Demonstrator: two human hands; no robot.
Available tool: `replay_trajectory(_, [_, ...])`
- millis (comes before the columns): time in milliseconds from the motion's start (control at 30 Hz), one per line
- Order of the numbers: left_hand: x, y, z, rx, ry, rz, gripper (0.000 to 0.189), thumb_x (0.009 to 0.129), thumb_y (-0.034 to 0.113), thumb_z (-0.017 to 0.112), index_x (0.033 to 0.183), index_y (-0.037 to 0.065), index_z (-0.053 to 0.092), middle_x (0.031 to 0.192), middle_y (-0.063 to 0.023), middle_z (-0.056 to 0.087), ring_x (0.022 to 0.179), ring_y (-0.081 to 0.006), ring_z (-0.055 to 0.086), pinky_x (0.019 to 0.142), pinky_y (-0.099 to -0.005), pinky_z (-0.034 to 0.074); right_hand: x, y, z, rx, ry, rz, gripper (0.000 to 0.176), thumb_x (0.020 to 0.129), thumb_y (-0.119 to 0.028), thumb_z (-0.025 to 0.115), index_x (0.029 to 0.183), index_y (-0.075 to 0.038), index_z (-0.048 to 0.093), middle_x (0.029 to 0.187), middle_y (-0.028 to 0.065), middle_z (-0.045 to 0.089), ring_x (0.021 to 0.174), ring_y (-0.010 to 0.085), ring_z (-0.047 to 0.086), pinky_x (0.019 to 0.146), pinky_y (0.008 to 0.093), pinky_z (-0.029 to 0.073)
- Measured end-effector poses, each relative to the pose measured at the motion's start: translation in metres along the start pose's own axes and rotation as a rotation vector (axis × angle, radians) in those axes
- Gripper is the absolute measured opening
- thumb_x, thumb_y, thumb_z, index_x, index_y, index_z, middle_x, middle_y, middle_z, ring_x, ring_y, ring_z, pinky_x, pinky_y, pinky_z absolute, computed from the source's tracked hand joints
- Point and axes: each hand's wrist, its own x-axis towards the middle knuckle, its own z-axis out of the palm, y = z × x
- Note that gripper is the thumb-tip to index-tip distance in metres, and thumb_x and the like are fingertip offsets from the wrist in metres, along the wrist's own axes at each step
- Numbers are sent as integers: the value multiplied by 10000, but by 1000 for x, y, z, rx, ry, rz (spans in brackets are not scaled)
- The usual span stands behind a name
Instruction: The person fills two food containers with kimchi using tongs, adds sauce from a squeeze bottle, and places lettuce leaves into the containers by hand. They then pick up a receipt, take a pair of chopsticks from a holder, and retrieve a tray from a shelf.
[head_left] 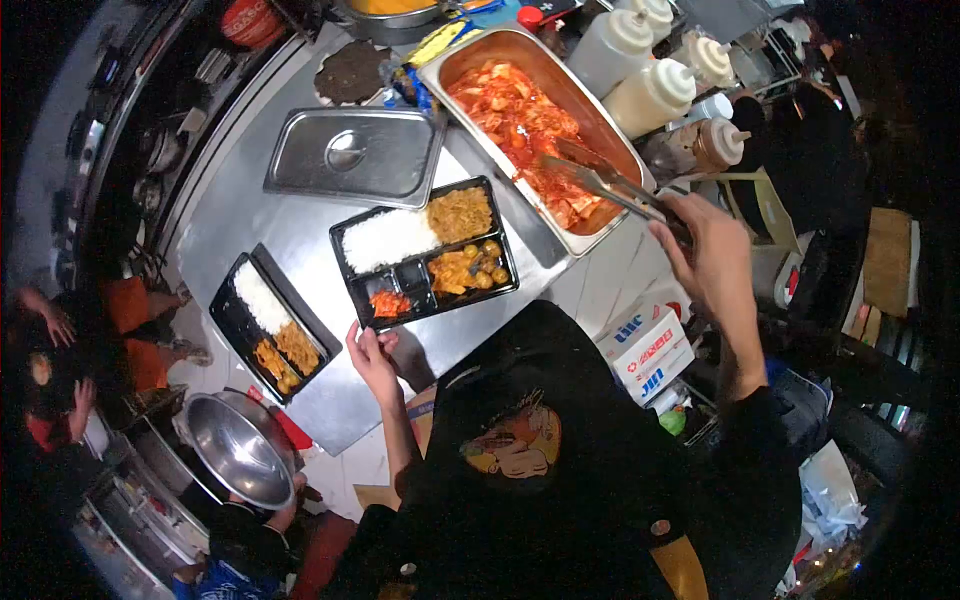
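Note:
My right hand (712,245) is closed around metal tongs (598,186), whose tips reach into red kimchi (515,120) in a deep steel pan (625,160). At the near left corner of a black compartment lunch box (418,312), the curled fingers of my left hand (374,362) grip its edge. Inside that box are white rice (388,240), shredded brown food (460,214), small round brown pieces with orange-brown food (470,268), and a little kimchi (388,304). One small compartment between them holds no food.
A second filled lunch box (270,335) sits to the left. Beyond lies a steel pan lid (350,157). Squeeze bottles (655,98) stand behind the kimchi pan. A large steel bowl (240,450) is at lower left, with other people's hands (60,325) farther left. A printed carton (648,355) sits at right.

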Motion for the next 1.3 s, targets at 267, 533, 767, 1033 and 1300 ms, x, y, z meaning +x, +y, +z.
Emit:
replay_trajectory(267, [-6, 11, 12, 72, 79, -9, 396, 998, 211, 517, 1326, 26, 397, 847, -58, 579, 750, -141, 602, 729, -308, 549, 47, 41, 50, -278, -212, -12, 205, 876, -239, 620, 966, -55, 633, 845, 137, 646, 745, 359, 640, 645, 448, 513])
replay_trajectory(533, [-9, 13, 17, 56, 101, -2, 414, 991, 224, 536, 1328, 27, 400, 859, -68, 571, 741, -139, 571, 711, -293, 503, 31, 34, 16, -38, -88, 41, 201, 869, -206, 643, 984, -43, 670, 875, 152, 668, 777, 368, 638, 675, 415, 506])
replay_trajectory(767, [-5, 13, 12, 19, 58, -24, 408, 994, 227, 529, 1324, 17, 414, 829, -55, 574, 735, -124, 579, 681, -263, 521, 23, 34, 5, 137, -34, 133, 257, 870, -188, 660, 1006, 29, 675, 910, 226, 673, 779, 328, 664, 718, 368, 504])
replay_trajectory(1033, [4, -1, -6, 32, 0, -54, 375, 991, 213, 542, 1320, 55, 456, 779, -40, 611, 703, -91, 590, 588, -207, 437, -1, -1, -11, 478, -39, 406, 246, 889, -150, 686, 1064, 22, 671, 803, -1, 618, 662, 64, 499, 576, 215, 394])
replay_trajectory(1300, [-1, 21, 0, 54, -53, -20, 386, 986, 222, 550, 1299, 12, 465, 884, -57, 615, 791, -115, 603, 705, -253, 493, -24, -94, 31, 548, -253, 139, 230, 859, -132, 690, 1013, 38, 672, 834, 118, 677, 675, 158, 602, 616, 304, 466])
